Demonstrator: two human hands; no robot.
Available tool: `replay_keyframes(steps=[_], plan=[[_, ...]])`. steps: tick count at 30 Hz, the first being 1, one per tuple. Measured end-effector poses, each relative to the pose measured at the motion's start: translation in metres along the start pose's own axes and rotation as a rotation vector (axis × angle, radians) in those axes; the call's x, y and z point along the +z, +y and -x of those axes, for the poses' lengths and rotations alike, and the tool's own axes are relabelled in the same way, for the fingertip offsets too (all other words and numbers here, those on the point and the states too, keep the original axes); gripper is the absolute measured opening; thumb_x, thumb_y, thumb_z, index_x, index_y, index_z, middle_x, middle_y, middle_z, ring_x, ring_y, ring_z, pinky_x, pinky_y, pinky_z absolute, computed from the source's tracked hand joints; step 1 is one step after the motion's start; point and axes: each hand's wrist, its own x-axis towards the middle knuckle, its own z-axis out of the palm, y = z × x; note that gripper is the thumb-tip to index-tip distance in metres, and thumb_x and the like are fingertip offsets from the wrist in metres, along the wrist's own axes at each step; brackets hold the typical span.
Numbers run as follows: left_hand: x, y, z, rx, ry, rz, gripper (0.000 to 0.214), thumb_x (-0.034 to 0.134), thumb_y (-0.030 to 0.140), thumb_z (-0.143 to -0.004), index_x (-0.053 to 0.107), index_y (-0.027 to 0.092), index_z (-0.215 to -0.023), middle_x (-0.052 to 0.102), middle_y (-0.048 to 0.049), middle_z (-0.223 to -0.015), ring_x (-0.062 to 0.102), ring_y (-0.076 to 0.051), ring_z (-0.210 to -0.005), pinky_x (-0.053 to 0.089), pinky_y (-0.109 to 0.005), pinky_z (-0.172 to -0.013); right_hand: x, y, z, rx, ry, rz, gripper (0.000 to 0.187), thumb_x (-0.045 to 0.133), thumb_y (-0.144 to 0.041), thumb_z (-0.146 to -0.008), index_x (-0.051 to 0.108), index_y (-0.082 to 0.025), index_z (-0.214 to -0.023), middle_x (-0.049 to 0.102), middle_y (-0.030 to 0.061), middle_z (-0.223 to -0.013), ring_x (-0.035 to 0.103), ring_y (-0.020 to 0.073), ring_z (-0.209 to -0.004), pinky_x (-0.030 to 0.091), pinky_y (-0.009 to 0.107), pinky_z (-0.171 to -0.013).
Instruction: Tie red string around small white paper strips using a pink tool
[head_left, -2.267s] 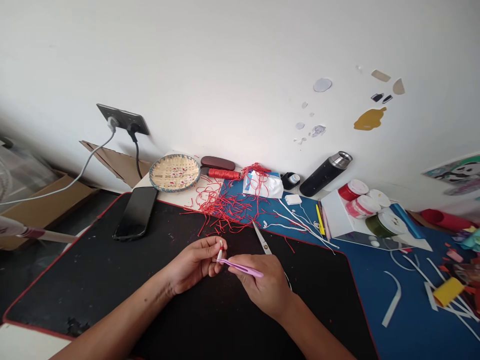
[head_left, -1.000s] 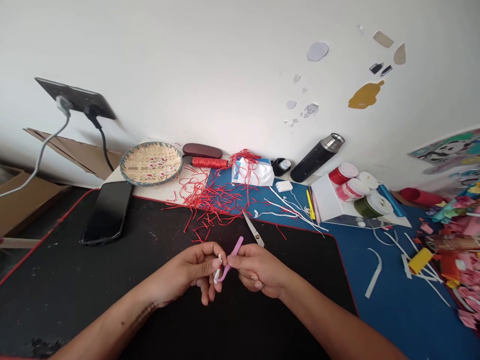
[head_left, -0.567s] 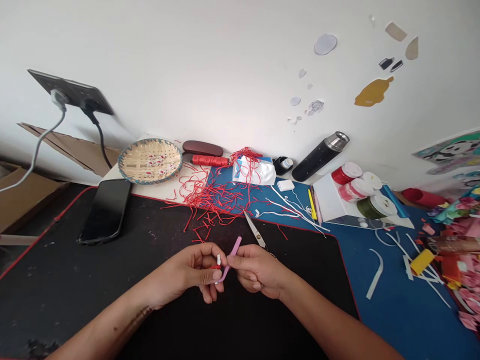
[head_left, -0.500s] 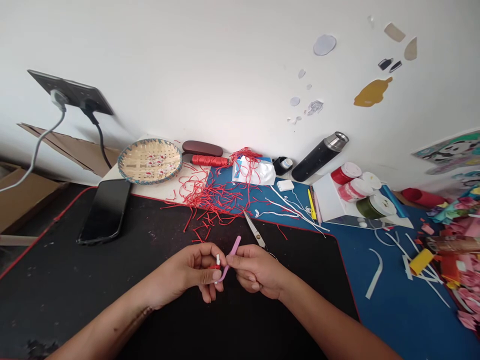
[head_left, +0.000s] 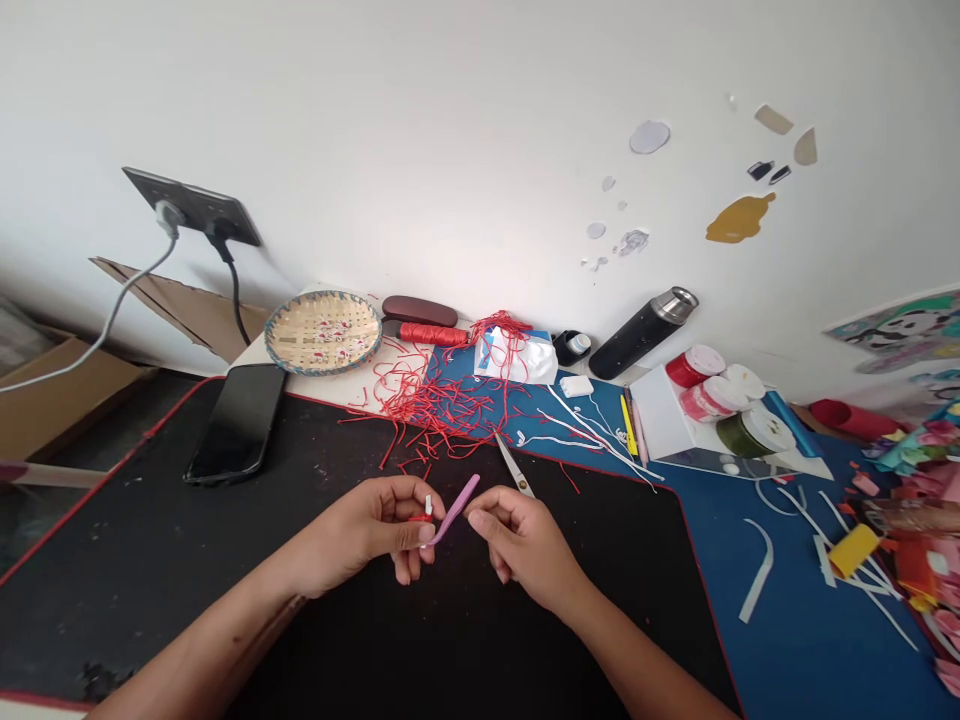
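Note:
My left hand [head_left: 375, 530] is closed over the black mat [head_left: 187, 570]. Its fingertips pinch a small white piece [head_left: 428, 504] with a bit of red thread on it. The lower tip of the pink tweezers [head_left: 456, 505] also sits at those fingertips, and the tweezers slant up to the right. My right hand [head_left: 521, 540] is curled just right of the tweezers, thumb and forefinger pinched together. Whether they touch the tweezers or hold thread I cannot tell.
Scissors [head_left: 514, 467] lie just beyond my right hand, beside a pile of red thread scraps [head_left: 435, 405]. A phone [head_left: 238, 422], a woven basket [head_left: 324, 332] and a red thread spool [head_left: 433, 334] sit behind. A black flask [head_left: 641, 333], tape rolls [head_left: 709, 385] and paper scraps cover the blue mat [head_left: 810, 640].
My right hand, which gripped the tweezers before, has slid a little right along them. The tweezers, once level, now slant upward. The view has shifted slightly.

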Motion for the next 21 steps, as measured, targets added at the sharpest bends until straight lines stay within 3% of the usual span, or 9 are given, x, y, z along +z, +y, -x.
replay_keyframes(steps=[6,11,15,21], plan=[[0.004,-0.001,0.001,-0.014,-0.031,0.076,0.036,0.088,0.037,-0.076,0.065,0.014,-0.093,0.075,-0.0043,-0.070,0.066,-0.012,-0.052,0.051,-0.019,-0.048,-0.003,-0.007,0.006,-0.248,0.057,0.338,0.034,0.069,-0.039,-0.094,0.069,-0.024,-0.125,0.062,-0.0034,-0.067,0.056,0.0129,-0.057,0.044,0.025,-0.061],[0.005,0.002,0.002,0.014,-0.008,0.139,0.036,0.089,0.037,-0.076,0.067,0.014,-0.093,0.074,-0.0047,-0.069,0.064,-0.011,-0.051,0.050,-0.018,-0.048,0.008,-0.013,0.006,-0.419,-0.041,0.560,0.024,0.056,-0.036,-0.104,0.076,-0.025,-0.111,0.077,0.0044,-0.092,0.070,0.0185,-0.080,0.045,0.027,-0.075],[0.003,0.005,0.003,0.042,0.053,0.185,0.036,0.090,0.034,-0.075,0.067,0.014,-0.094,0.073,-0.0042,-0.069,0.066,-0.013,-0.056,0.054,-0.020,-0.053,0.013,-0.012,0.005,-0.432,-0.070,0.592,0.028,0.052,-0.034,-0.106,0.077,-0.023,-0.104,0.077,0.0049,-0.088,0.070,0.0186,-0.077,0.043,0.026,-0.070],[0.000,0.009,0.007,0.084,0.041,0.185,0.033,0.085,0.036,-0.082,0.069,0.014,-0.099,0.075,-0.0058,-0.074,0.069,-0.014,-0.059,0.057,-0.022,-0.056,0.017,-0.014,0.007,-0.337,-0.025,0.471,0.032,0.057,-0.042,-0.102,0.078,-0.021,-0.090,0.065,-0.0004,-0.066,0.055,0.0134,-0.059,0.036,0.025,-0.059]])
